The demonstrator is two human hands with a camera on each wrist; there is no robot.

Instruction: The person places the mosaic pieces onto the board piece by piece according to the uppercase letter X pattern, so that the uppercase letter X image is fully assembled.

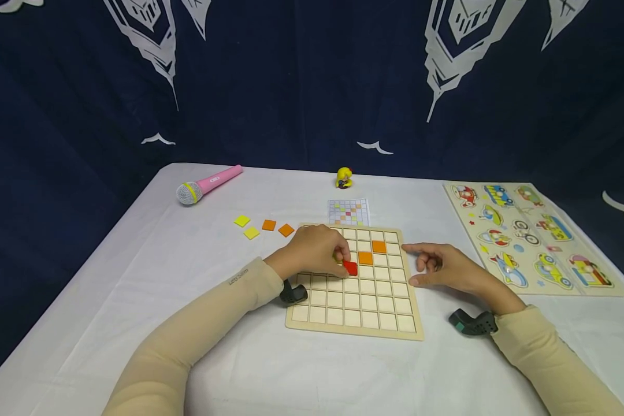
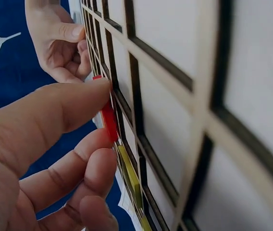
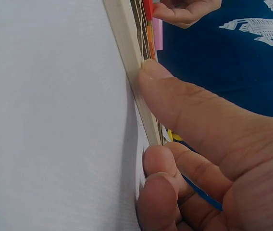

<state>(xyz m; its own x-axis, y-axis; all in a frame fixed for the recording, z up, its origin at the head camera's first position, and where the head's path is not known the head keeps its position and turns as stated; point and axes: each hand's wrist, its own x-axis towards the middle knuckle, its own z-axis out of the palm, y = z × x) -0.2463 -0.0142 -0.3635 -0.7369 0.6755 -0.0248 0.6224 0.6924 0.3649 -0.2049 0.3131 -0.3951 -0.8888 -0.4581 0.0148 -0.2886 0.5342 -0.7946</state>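
A square wooden grid board [image 1: 353,331] lies in front of the person in the head view. Over its middle, the left hand [image 1: 316,249] pinches a red square tile [image 1: 351,268] between thumb and fingers, right at a grid cell. Two orange tiles [image 1: 379,247] sit in cells running diagonally up and right from it. Yellow tiles [image 2: 130,175] show in the grid beside the red one in the left wrist view; the left hand mostly hides them in the head view. At the board's right edge, the right hand [image 1: 447,268] rests thumb and forefinger against the rim, its other fingers bent.
Loose yellow tiles [image 1: 242,221] and orange tiles [image 1: 268,225] lie left of the board. Behind it are a printed pattern card [image 1: 348,212] and a small yellow-haired figurine [image 1: 344,178]. A pink microphone [image 1: 208,185] lies back left; a picture puzzle board [image 1: 535,237] lies right.
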